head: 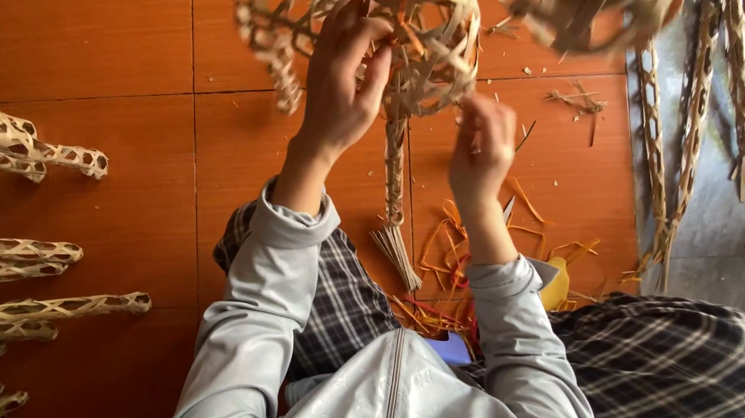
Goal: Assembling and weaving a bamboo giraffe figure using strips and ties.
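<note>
Your left hand (341,83) grips the pale, open-weave bamboo lattice figure (366,6) held up above your lap, fingers hooked into its mesh. Your right hand (481,152), just beside it, is pinched shut on something fine, though I cannot tell what. Pull too hard and a thin strip in the weave may snap or slip loose. The figure's dangling frayed stalk (392,212) could snag the orange strip offcuts (456,253) on the floor below your right hand. No packages, labels or signs are visible.
</note>
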